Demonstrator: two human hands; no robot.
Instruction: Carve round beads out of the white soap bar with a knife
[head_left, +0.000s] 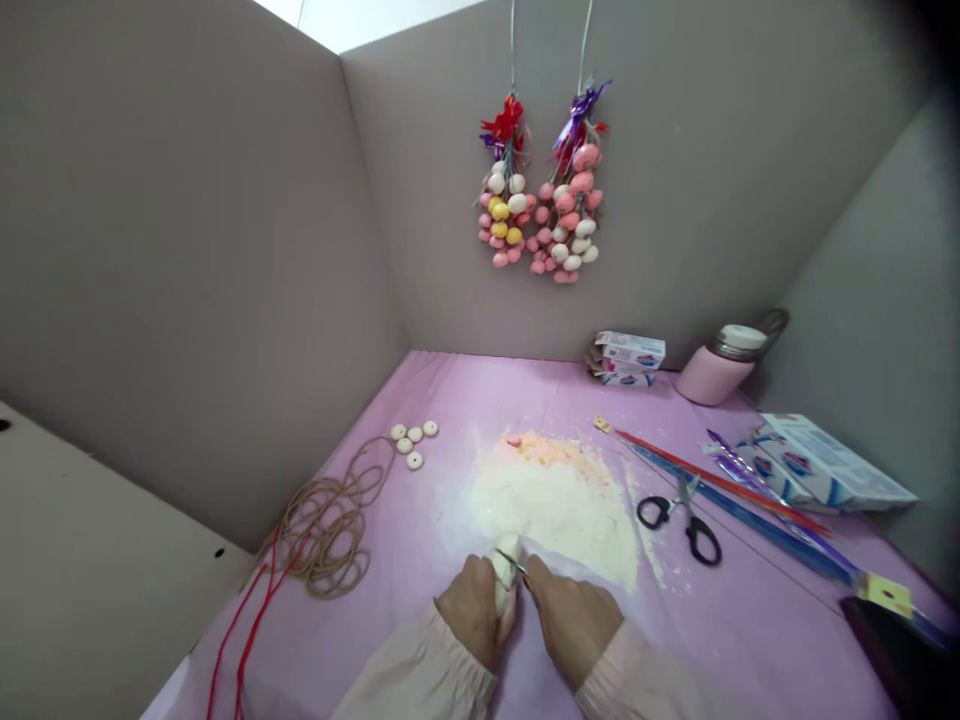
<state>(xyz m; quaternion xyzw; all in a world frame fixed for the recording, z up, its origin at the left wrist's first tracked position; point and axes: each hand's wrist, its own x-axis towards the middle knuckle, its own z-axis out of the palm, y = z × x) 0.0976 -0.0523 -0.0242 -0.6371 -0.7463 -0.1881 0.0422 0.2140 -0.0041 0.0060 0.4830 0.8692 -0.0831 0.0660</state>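
My left hand (472,610) is closed around a white soap-like piece (502,568), held just above the pink table cover (420,640). My right hand (570,620) grips a small knife (513,562) whose blade rests against the top of that piece. Both hands sit at the near edge of a heap of white and yellowish shavings (555,500). Pale pink sleeves cover both wrists.
Black-handled scissors (682,520) lie right of the heap, with red, blue and purple ribbons (750,500) beyond. Coiled tan cord (330,530), red string (240,630) and several white carved beads (412,440) lie left. Soap boxes (626,358), a pink flask (720,368), hanging bead clusters (540,210).
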